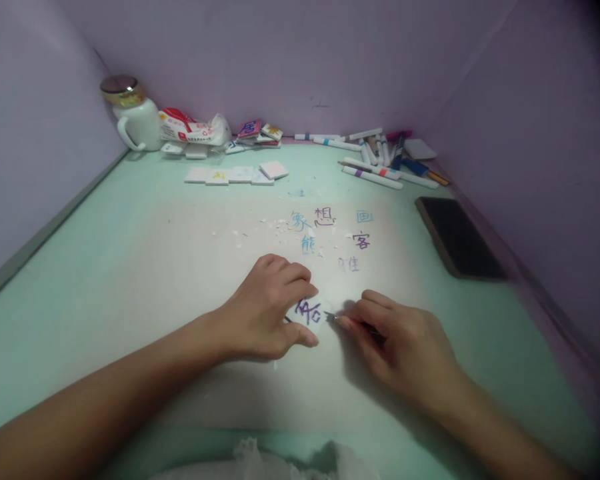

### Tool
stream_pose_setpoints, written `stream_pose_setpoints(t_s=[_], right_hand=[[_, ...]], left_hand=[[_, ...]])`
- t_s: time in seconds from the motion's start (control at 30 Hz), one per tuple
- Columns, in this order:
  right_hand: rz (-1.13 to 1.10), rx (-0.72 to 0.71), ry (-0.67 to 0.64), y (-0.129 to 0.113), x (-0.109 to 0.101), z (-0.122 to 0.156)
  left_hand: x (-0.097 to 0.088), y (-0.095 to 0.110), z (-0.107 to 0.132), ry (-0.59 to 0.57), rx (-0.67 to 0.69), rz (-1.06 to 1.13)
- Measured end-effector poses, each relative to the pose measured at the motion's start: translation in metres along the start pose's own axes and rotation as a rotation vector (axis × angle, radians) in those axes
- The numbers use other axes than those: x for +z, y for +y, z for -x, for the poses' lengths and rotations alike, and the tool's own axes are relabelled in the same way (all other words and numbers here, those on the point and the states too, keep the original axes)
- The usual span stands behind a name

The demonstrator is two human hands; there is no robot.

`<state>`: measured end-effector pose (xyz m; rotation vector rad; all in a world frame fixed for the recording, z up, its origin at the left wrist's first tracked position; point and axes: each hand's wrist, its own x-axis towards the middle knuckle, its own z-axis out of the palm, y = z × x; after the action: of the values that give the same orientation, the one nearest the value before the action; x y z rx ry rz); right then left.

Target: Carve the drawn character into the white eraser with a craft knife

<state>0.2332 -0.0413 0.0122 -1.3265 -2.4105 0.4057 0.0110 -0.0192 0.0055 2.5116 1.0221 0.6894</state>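
My left hand [275, 303] lies on the table, thumb and fingers bracketing a small white square piece [321, 327] and holding it in place. A bold purple character [307, 311] is marked on this piece; its left edge is partly hidden by my fingers. From the right, my right hand [400, 343] pinches a craft knife [331, 317]. Only its thin metal tip shows, at the right edge of the piece, and the handle is hidden in my fingers. White shavings [280, 225] are scattered beyond my left hand.
Blue and purple characters [324, 217] mark the table ahead. At the back stand a white mug [143, 125], a tissue pack [193, 128], white square blocks [230, 175], coloured pieces [250, 129] and several markers [373, 177]. A dark phone [460, 237] lies right. Pale walls enclose the table.
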Motion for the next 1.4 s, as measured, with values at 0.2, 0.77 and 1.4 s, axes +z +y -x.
stream_pose_setpoints(t_s=[0.2,0.77,1.4], right_hand=[[-0.027,0.053,0.019,-0.003,0.004,0.0],[-0.983,0.211,0.033,0.02,-0.029,0.004],[-0.638,-0.054,0.196,-0.003,-0.01,0.011]], left_hand=[[0.0,0.0,0.001,-0.001,-0.003,0.004],[-0.006,0.004,0.004,0.034,0.045,0.069],[-0.005,0.006,0.005,-0.016,-0.091,-0.027]])
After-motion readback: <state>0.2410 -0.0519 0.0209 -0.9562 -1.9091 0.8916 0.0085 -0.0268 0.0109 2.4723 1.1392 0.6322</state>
